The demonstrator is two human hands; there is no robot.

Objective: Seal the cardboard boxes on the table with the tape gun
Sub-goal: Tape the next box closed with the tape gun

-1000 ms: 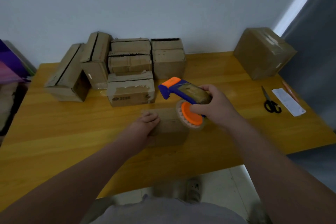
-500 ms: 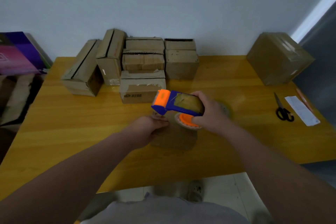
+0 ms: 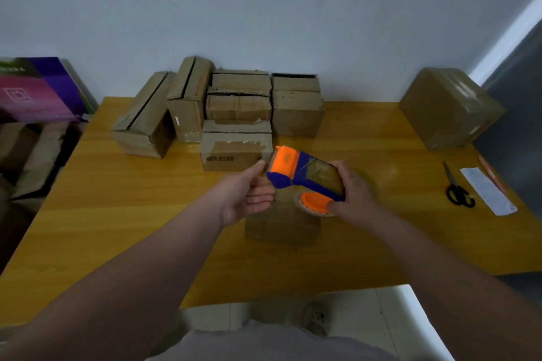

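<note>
My right grip (image 3: 355, 193) holds the tape gun (image 3: 305, 174). My fingers wrap round its blue body, and one fingertip sits on its orange wheel. The gun is up in the air, and its orange nose points at my left grip (image 3: 249, 195). My left grip is loose, with the palm up and the fingers softly bent. It holds nothing I can see. Its thumb tip is just beside the orange nose, but I cannot tell if they touch.

Right under both grips a box (image 3: 281, 226) sits on the tabletop (image 3: 117, 214). Past my left grip, by the wall, more boxes (image 3: 237, 108) are pushed close together. Far past my right grip stands a big box (image 3: 448, 108). To the right of my right grip lie scissors (image 3: 457, 192) and a strip of paper (image 3: 487, 192).
</note>
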